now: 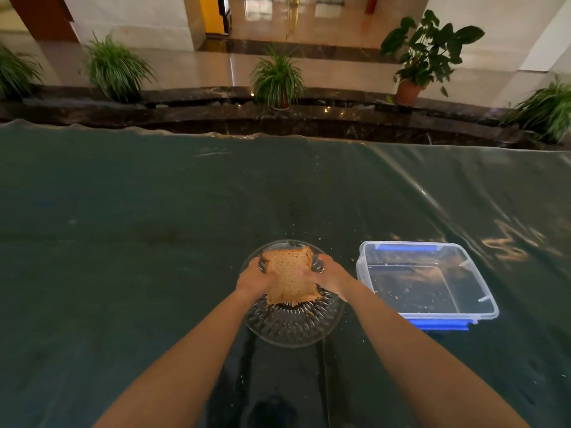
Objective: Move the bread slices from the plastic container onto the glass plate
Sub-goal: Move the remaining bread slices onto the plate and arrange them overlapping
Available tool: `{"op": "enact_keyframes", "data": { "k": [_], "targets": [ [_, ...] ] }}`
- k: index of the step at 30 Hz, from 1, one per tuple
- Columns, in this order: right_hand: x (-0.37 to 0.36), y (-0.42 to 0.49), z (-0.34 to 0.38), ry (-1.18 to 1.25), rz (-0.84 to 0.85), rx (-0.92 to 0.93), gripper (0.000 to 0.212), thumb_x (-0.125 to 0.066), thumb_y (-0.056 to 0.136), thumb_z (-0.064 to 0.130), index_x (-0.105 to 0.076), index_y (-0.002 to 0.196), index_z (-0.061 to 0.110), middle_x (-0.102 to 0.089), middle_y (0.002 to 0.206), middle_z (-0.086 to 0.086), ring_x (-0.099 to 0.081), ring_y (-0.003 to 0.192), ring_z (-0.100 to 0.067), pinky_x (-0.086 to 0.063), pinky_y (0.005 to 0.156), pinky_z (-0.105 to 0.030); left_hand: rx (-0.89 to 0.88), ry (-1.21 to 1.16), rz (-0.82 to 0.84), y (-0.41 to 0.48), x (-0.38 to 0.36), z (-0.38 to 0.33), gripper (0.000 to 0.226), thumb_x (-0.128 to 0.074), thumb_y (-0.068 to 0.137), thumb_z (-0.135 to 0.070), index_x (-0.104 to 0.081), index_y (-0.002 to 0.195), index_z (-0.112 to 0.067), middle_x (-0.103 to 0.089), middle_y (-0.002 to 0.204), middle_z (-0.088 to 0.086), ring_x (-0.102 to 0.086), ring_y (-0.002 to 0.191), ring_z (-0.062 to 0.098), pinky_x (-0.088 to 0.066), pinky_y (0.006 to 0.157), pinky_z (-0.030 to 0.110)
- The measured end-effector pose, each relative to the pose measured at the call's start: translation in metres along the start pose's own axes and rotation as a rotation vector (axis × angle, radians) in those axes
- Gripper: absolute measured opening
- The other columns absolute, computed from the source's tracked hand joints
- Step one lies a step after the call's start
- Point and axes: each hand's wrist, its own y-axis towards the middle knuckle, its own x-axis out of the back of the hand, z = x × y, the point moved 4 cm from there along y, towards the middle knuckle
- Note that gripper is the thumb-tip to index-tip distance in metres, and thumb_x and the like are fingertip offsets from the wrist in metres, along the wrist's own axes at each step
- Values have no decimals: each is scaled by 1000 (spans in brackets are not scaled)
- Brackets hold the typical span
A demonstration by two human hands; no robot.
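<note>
- The fingers (269, 274) of the left hand (253, 278) and right hand (329, 274) are clasped on the bread slices (290, 278), held over the glass plate (293, 322).
- The plastic container (429, 281) is seen just right of the plate; open table (123, 227) lies left.

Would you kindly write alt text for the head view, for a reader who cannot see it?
Two bare hands, left hand and right hand, hold brown sliced bread over a round ribbed glass plate on a dark green table cover. Beside the plate, to the right, sits a clear plastic container with blue trim, holding only crumbs.
</note>
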Motion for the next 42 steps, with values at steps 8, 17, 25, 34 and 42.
{"op": "enact_keyframes", "data": {
  "k": [8,17,25,34,42],
  "targets": [
    [-5,6,-5,13,31,-38,78,-64,81,48,-29,143,15,-47,142,-10,-48,128,-31,-44,105,-44,49,-99,34,4,-8,3,57,-59,85,-18,-40,139,-11,-56,133,13,-53,123,32,-45,105,47],
    [-14,25,-3,67,9,-38,55,-67,83,30,-46,131,14,-57,131,-8,-56,119,-27,-50,87,-32,96,-175,28,20,-12,10,66,-69,81,-14,-40,140,-11,-56,134,11,-54,123,30,-48,102,46],
    [-27,37,-9,302,-106,-86,48,-70,78,12,-51,122,9,-61,114,-8,-61,93,-21,-56,87,-40,164,-321,-8,30,-19,16,64,-67,81,-3,-44,140,-12,-59,129,8,-58,118,28,-52,97,42],
    [-28,39,-4,207,-188,-74,70,-67,75,25,-39,138,13,-46,133,-11,-48,123,-30,-46,102,-48,113,-266,-80,35,-20,8,62,-64,83,-3,-44,141,-10,-58,130,11,-60,103,22,-53,82,30],
    [-28,33,0,79,-273,-56,65,-62,80,27,-38,138,10,-41,129,-13,-48,118,-30,-46,100,-42,113,-209,-115,28,-22,3,64,-60,83,-4,-42,144,-10,-48,138,14,-58,117,29,-51,99,41]
  ]
}}
